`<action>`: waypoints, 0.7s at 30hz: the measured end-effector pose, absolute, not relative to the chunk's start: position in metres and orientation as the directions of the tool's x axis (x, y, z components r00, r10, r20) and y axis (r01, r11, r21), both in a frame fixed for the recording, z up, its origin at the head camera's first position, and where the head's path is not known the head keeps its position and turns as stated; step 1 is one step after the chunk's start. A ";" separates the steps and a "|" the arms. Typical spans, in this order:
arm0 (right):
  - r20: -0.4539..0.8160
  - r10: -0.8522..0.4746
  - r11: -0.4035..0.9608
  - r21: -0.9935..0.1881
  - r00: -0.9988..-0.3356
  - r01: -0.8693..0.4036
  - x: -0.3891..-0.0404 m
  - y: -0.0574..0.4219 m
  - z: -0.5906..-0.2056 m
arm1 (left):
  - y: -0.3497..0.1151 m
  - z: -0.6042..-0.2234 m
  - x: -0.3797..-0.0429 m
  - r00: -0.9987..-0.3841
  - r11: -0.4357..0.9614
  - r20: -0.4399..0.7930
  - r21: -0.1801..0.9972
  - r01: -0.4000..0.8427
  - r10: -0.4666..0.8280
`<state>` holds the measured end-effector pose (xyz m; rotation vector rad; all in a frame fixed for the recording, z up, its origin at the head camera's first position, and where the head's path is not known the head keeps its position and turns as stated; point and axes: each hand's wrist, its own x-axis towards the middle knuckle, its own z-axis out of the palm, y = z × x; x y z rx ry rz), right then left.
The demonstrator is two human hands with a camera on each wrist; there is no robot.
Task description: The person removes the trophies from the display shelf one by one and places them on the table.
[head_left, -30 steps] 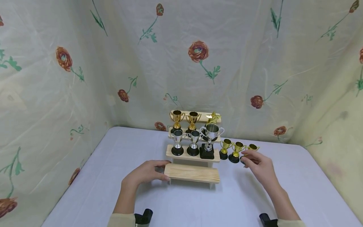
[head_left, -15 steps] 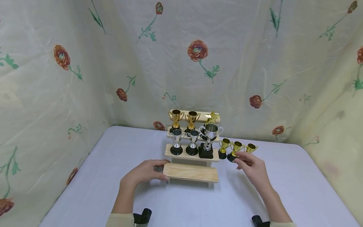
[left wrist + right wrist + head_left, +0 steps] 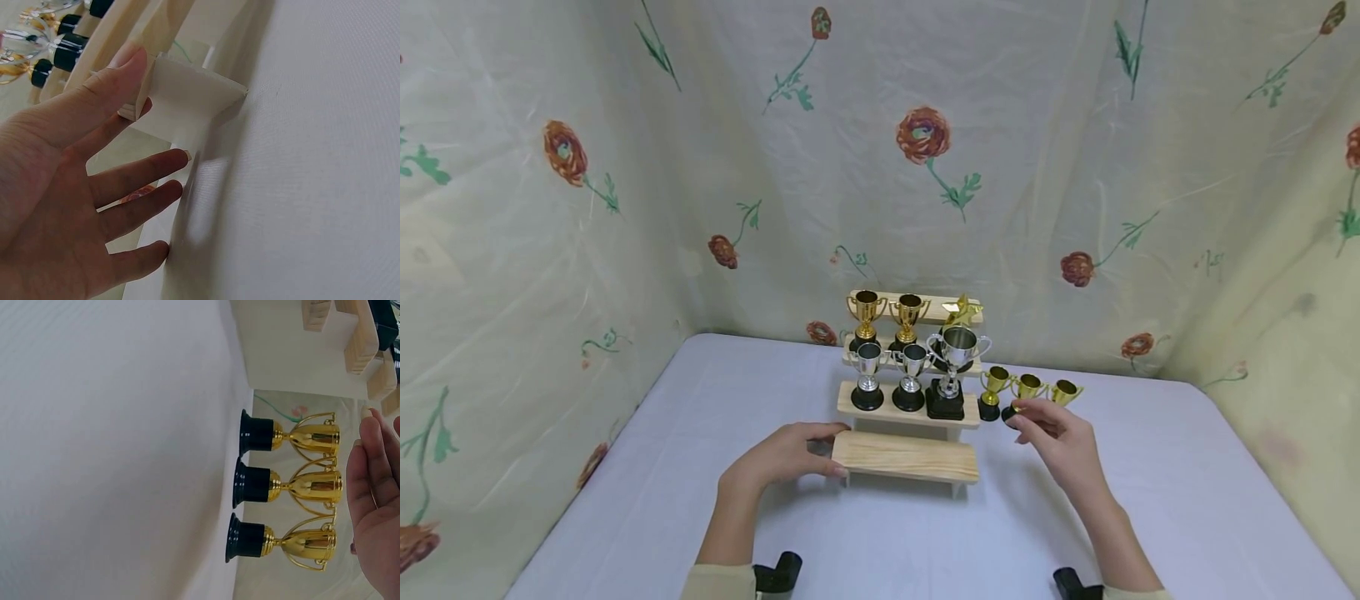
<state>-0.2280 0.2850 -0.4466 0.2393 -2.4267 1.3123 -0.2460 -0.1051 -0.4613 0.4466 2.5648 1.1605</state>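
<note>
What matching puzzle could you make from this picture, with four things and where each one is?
1. Left hand
2. Star trophy
3. Silver cups
4. Row of three gold cups

A. On the table, right of the wooden stand
B. Behind the largest silver cup
C. Pinching one end of the lowest step
D. On the second-lowest step

Pairs: 1-C; 2-B; 3-D; 4-A

from here i see a plain beige left sleeve [image 3: 720,581], matching right sleeve [image 3: 1135,594], kinda stubby black wrist gadget [image 3: 787,571] on the left, second gadget [image 3: 1075,586] on the right
</note>
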 end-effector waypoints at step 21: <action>0.414 0.014 0.475 -0.804 -0.910 -0.358 -0.238 0.265 -0.433 | -0.104 -0.463 -0.247 -0.909 0.635 -0.153 0.760 0.142 0.387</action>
